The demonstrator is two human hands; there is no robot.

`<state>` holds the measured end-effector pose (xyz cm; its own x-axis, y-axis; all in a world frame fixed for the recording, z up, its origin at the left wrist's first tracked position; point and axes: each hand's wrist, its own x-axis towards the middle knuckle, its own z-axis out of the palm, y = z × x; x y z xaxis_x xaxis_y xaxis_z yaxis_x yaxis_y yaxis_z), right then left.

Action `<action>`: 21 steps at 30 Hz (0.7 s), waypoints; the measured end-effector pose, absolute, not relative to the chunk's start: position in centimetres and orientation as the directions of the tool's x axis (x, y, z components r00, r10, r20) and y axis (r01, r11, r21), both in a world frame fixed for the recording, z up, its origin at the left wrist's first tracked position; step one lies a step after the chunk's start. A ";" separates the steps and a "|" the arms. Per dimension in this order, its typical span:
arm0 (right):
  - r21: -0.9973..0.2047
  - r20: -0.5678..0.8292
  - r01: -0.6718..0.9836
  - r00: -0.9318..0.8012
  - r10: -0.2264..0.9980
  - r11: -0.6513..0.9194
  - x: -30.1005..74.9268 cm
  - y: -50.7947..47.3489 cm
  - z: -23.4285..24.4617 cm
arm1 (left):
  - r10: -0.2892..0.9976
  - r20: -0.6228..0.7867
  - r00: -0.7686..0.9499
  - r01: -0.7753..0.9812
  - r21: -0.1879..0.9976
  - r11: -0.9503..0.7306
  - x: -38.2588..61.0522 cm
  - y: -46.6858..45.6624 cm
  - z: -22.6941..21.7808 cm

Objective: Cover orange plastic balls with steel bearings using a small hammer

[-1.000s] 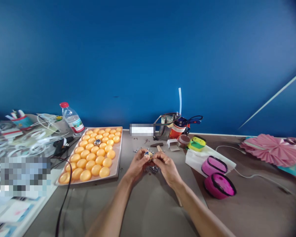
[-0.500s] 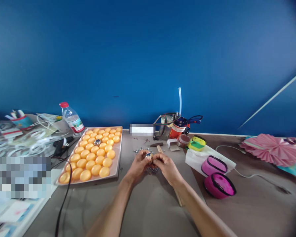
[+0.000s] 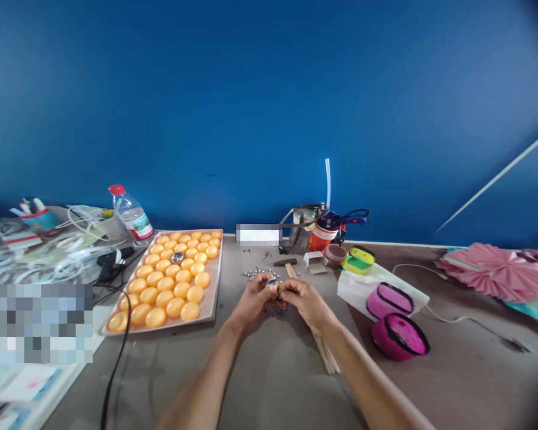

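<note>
My left hand is closed, its fingertips pinching a small shiny object with silvery and bluish glints. From the other side, the fingers of my right hand press together at this object. Fingers cover most of it, so its kind is unclear. Small silvery pieces lie scattered on the grey table just behind and beneath both hands. A hammer with a dark head lies beyond my right hand. Pale wooden sticks pass under my right wrist.
Left stands a shallow white tray of orange balls, with one silvery ball among them. A water bottle, cables and a dark cord are further left. Right are a small white box, pink cases and a pink paper fan.
Both hands stay nearly in place while the fingers shift slightly and the small object turns between them. My right forearm has moved a little right, showing more of the wooden sticks.
</note>
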<state>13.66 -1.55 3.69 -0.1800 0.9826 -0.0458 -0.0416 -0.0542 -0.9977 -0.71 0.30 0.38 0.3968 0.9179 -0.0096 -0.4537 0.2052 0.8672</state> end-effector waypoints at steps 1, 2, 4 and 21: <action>-0.998 -0.051 -0.033 -0.182 0.982 -0.058 13.7 -1.6 3.8 | 0.917 -0.012 0.398 -0.445 0.872 0.205 -0.7 0.3 0.4; -0.998 -0.055 -0.023 -0.184 0.981 -0.060 13.7 -1.6 3.8 | 0.917 -0.016 0.399 -0.433 0.878 0.204 -0.7 0.3 0.4; -0.998 -0.062 -0.002 -0.181 0.981 -0.063 13.7 -1.6 3.7 | 0.920 -0.028 0.392 -0.406 0.891 0.200 -0.6 0.2 0.5; -0.943 -0.117 -0.293 -0.159 0.980 -0.160 13.5 -1.3 3.0 | 0.933 -0.036 0.358 -0.474 0.854 0.215 -0.5 0.1 1.0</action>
